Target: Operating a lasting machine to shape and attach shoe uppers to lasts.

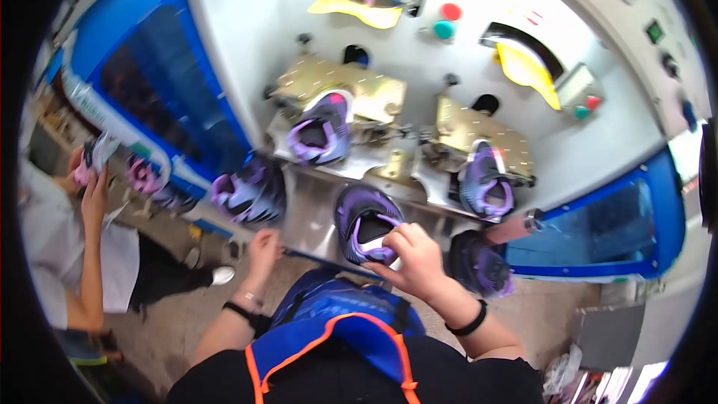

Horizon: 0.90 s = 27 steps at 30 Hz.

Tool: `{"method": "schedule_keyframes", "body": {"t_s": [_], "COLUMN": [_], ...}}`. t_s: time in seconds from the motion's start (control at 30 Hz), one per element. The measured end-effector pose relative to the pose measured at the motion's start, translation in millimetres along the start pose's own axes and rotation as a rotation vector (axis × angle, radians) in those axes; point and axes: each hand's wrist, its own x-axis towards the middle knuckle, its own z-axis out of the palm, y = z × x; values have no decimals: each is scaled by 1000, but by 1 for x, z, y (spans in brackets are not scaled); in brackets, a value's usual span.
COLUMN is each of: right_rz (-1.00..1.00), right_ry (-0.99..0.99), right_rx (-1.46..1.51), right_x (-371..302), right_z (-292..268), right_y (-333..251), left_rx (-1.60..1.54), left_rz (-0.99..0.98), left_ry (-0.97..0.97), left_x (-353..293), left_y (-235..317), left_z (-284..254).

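Observation:
My right hand is closed on the collar of a dark purple sports shoe, with the thumb on the near side and the fingers at the opening. The shoe is held above a metal ledge, toe pointing away from me. Lower left of it, my left hand hangs apart from the shoes, blurred, its fingers bent; I see nothing in it. Two similar shoes sit at the machine's fixtures, a left-hand shoe and a right-hand shoe, both below brass-coloured plates.
More purple shoes stand left on the ledge, and another shoe is at the right beside a pinkish cylinder. Blue-framed doors flank the machine. Red and green buttons sit on its wall. At far left, a person handles a shoe.

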Motion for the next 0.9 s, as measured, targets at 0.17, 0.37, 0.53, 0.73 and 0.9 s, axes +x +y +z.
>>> {"method": "schedule_keyframes", "body": {"t_s": [0.17,0.37,0.53,0.73,0.9], "right_rz": [88,366,446,729,204], "right_ry": [519,605,858,1128,1110], "right_rx": [-284,-554,-463,-86,76], "right_x": [44,110,120,100,68], "right_z": [-166,-253,-231,-186,-232], "right_y": [11,138,198,301,390], "left_rx": [2,-37,-9,-5,-5], "left_rz": [-56,-65,-26,-56,134], "left_ry": [25,-42,-14,214,167], "left_x": [-5,4,-2,-40,-27], "left_y": [-17,-6,-16,-43,-8], "left_z": [-18,6,-1,-52,-33]}}
